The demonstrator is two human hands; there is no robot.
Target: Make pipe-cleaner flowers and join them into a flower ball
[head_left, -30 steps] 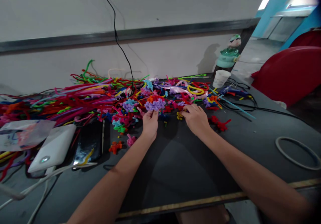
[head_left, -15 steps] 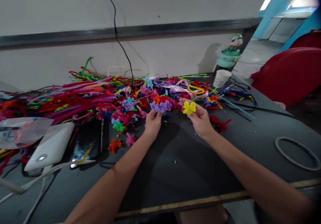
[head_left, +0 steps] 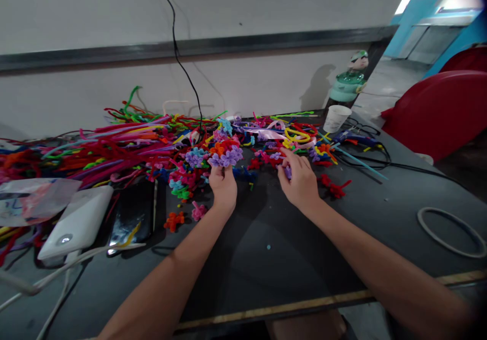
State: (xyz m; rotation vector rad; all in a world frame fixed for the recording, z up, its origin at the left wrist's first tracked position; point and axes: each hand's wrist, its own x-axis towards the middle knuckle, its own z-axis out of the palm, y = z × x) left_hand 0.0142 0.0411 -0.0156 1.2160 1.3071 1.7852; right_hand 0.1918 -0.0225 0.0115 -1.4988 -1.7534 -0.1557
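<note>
My left hand (head_left: 223, 185) is closed on a bunch of fuzzy flowers (head_left: 227, 154), purple in front with orange and red behind. The bunch is held up in front of the heap. To the right, my right hand (head_left: 300, 181) curls its thumb and fingers around a small purple flower (head_left: 288, 171), partly hidden by the fingers. Just beyond its fingertips a bit of yellow (head_left: 286, 144) shows among other flowers. A red fuzzy piece (head_left: 333, 186) lies right of that hand. An orange flower (head_left: 174, 222) and a pink flower (head_left: 198, 211) lie near my left forearm.
Colourful fuzzy stems (head_left: 125, 144) are heaped along the wall. At left are a white power bank (head_left: 76, 223), a dark phone (head_left: 131, 213), cables and a plastic bag (head_left: 32, 200). A paper cup (head_left: 337, 119), a green bottle (head_left: 348, 86) and a grey ring (head_left: 451, 232) are at right.
My left hand has shifted left with the bunch. The yellow flower is out of my right hand, which has turned over, with its fingers now around a purple flower.
</note>
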